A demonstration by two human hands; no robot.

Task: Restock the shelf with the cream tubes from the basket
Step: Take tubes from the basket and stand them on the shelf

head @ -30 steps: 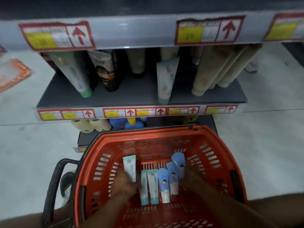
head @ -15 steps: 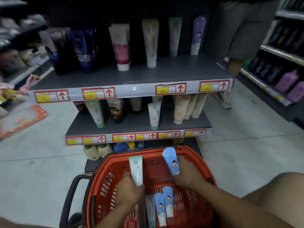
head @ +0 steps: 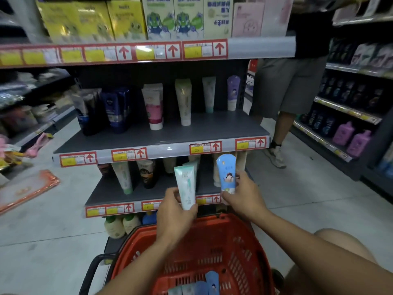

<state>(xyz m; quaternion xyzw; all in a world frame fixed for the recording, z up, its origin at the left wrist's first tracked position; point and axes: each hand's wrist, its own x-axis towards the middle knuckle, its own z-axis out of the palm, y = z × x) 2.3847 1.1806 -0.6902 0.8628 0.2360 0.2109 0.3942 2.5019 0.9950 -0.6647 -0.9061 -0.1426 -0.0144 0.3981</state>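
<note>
My left hand grips a white and pale green cream tube, held upright above the red basket. My right hand holds a light blue cream tube with a cartoon figure, also upright, just below the front edge of the middle shelf. Both tubes sit in front of the lower shelf. More blue and pale tubes lie in the basket's bottom. The middle shelf carries several standing tubes with a bare stretch at its front right.
Another person in grey shorts stands at the right end of the shelf unit. A side aisle rack with purple bottles lines the right. An orange package lies on the floor at left. Boxes fill the top shelf.
Both hands have lifted out of the basket with their tubes and risen toward the shelves. The view has tilted up, bringing the middle and top shelves into sight.
</note>
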